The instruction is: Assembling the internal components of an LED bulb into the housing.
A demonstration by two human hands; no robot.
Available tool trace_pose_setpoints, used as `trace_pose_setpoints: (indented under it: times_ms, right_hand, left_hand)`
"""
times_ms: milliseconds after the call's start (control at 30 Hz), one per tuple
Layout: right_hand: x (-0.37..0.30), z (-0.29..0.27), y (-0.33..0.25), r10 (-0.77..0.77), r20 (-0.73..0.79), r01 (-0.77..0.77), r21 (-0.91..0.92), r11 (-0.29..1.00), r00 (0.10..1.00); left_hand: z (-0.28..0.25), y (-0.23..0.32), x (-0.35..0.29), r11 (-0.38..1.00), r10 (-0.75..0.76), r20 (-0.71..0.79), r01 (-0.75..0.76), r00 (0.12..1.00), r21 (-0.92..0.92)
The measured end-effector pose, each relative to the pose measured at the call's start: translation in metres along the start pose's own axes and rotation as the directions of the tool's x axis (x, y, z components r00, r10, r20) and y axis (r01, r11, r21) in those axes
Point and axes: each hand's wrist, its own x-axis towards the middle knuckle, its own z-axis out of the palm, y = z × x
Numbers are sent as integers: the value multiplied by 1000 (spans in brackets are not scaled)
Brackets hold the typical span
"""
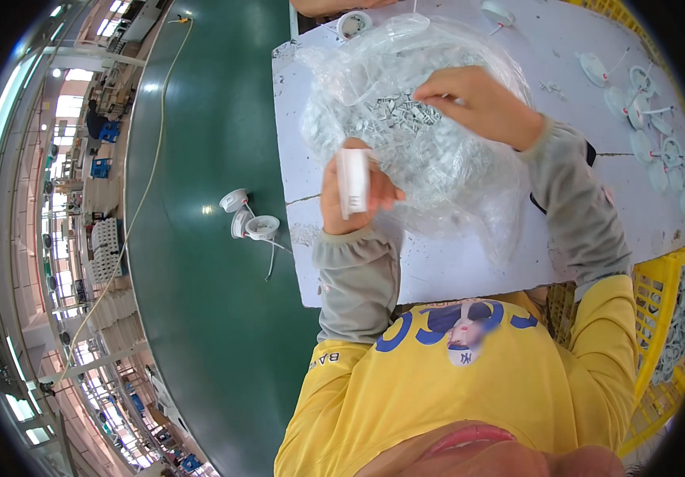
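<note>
My left hand (332,203) is closed around a white round lamp housing (353,179), seen edge-on, at the near left side of a clear plastic bag (470,187). The opened bag lies spread on the table and holds a heap of small grey-white clips (406,113). Over the right part of that heap is my right hand (477,102), its thumb and fingertips pinched together. Whatever may be between those fingertips is too small to make out.
White lamp housings with wires (640,107) lie along the table's right side. More housings (261,227) appear beyond its left edge, over the green floor (215,342). Another person's arm (334,6) rests at the far edge. A yellow crate (656,318) of grey parts stands at lower right.
</note>
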Motion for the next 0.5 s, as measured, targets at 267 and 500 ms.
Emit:
trace_pose_setpoints:
  times_ms: [267, 500]
  right_hand:
    - [1, 31, 28, 178, 363, -25, -388, 921, 915]
    - [-8, 22, 23, 135, 43, -136, 37, 990, 990]
  left_hand:
    - [12, -48, 6, 826, -108, -457, 335, 883, 453]
    - [17, -49, 2, 811, 32, -419, 222, 907, 542]
